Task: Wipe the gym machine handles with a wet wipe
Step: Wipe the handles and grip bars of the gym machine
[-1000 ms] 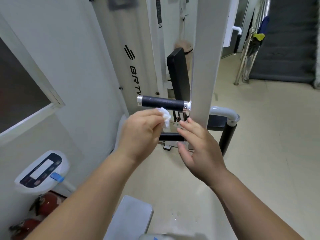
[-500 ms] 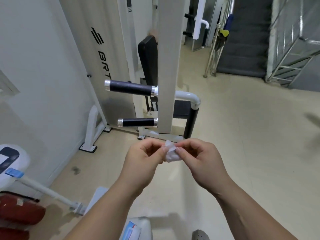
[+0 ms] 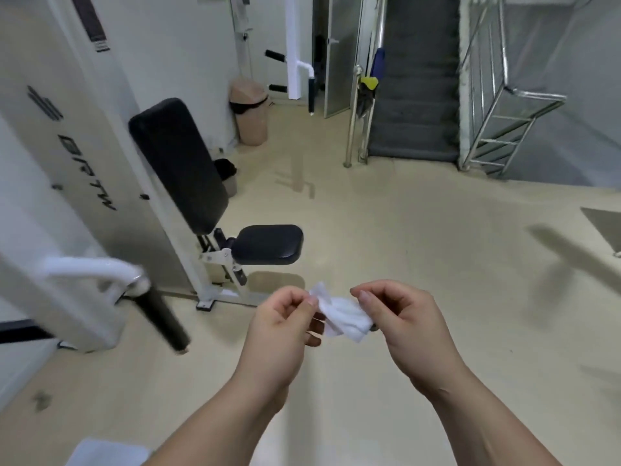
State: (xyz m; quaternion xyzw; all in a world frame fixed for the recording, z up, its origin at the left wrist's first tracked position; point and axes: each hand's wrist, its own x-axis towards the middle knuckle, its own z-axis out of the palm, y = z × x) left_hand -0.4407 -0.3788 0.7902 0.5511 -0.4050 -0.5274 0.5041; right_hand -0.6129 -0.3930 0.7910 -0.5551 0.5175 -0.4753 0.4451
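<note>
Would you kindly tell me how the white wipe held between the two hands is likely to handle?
Probably floppy: the wet wipe sags in crumpled folds between the left hand and right hand, which pinch it. Likely very light, since fingertip pinches alone carry it. It may bunch up rather than lie flat when pushed.

Bare left grip [image 3: 279,331], bare right grip [image 3: 403,321], bare forearms [image 3: 215,422]

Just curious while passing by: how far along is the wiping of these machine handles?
Done: a second ago the crumpled white wet wipe was at a nearby black handle, so that one looks wiped. In hand: left hand and right hand pinch the wipe between them, touching no machine. Left: probably the two black handles on the far white machine.
</note>
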